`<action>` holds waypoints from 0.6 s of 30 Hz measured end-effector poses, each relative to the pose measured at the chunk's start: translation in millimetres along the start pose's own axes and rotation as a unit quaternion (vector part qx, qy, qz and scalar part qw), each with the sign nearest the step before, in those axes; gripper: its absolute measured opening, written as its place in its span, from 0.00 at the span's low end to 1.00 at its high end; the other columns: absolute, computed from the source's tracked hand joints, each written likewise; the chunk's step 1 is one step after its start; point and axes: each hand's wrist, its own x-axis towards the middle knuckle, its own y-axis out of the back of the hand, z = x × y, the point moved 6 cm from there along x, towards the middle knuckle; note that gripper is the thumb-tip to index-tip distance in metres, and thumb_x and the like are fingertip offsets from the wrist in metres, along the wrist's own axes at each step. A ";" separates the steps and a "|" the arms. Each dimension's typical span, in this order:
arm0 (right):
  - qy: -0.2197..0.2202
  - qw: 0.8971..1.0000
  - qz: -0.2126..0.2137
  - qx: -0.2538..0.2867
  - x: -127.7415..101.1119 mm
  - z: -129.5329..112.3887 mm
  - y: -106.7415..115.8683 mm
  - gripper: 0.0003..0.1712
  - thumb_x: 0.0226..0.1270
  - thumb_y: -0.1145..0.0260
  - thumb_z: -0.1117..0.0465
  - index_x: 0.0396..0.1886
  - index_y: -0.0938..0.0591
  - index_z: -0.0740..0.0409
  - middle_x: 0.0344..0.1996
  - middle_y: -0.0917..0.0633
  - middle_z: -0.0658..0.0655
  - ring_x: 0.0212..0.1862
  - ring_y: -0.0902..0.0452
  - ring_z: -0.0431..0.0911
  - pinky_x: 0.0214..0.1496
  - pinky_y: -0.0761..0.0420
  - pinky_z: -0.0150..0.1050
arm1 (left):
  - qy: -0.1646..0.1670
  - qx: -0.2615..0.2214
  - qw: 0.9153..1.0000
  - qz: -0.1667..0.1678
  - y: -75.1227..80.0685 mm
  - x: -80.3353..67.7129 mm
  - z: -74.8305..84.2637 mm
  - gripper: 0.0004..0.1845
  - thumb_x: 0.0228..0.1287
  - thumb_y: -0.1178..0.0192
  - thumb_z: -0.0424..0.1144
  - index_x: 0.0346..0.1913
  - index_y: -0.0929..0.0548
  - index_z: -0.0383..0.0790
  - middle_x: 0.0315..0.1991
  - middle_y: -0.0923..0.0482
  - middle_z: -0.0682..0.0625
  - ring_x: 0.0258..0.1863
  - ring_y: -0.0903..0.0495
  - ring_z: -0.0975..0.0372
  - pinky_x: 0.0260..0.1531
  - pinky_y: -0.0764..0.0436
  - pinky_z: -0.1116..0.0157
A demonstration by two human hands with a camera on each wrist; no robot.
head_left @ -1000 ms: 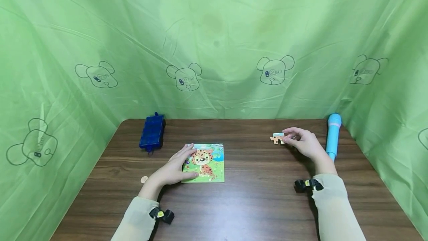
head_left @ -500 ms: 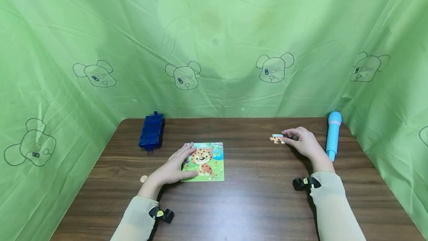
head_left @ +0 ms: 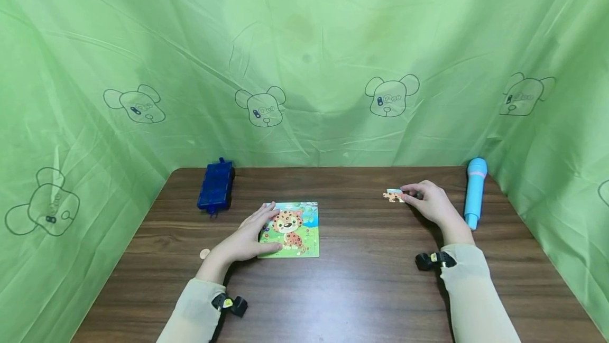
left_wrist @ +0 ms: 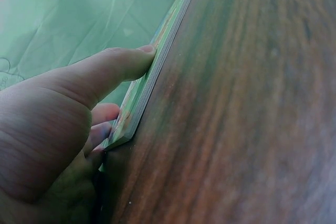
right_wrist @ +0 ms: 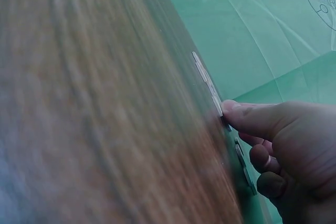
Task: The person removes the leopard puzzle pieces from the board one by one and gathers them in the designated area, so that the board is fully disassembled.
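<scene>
A square picture puzzle board (head_left: 304, 245) with a cartoon leopard on green lies flat on the table in the head view. My left hand (head_left: 242, 240) rests on its left side, fingers stretched at the far corner and thumb on the near part. In the left wrist view the thumb (left_wrist: 123, 66) presses the top of the board's edge. At the right, my right hand (head_left: 430, 203) pinches the right end of a small spotted puzzle piece (head_left: 393, 195) with thumb and index finger. Flat on the table, another thin piece (right_wrist: 242, 162) shows beneath the curled fingers in the right wrist view.
A blue plastic case (head_left: 216, 187) lies at the back left. Along the right edge lies a light-blue toy microphone (head_left: 474, 192). A small round beige disc (head_left: 204, 253) is left of my left wrist. Green cloth (head_left: 309, 68) hangs around the brown wooden table (head_left: 352, 290).
The puzzle piece and my right hand have barely shifted, apart from a slight overall shift of the view. My left hand stays on the board.
</scene>
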 end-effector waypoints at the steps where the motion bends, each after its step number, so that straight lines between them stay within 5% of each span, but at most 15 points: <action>1: -0.001 1.000 -0.001 -0.001 0.4 -0.4 -0.2 0.14 0.75 0.24 0.63 0.55 0.08 0.64 0.39 0.16 0.59 0.40 0.25 0.51 0.43 0.26 0.48 | 0.000 0.000 1.000 0.000 0.1 -0.1 0.1 0.53 0.67 0.24 0.59 0.87 0.38 0.44 0.90 0.52 0.46 0.89 0.59 0.47 0.82 0.54 0.33; 18: -0.005 1.000 0.024 0.001 -2.3 -7.9 8.6 0.20 0.75 0.23 0.57 0.58 0.09 0.64 0.41 0.15 0.60 0.44 0.19 0.55 0.46 0.22 0.51 | 0.000 0.001 1.000 -0.002 1.3 -1.6 2.3 0.53 0.68 0.24 0.58 0.87 0.38 0.43 0.90 0.52 0.45 0.89 0.59 0.46 0.83 0.54 0.35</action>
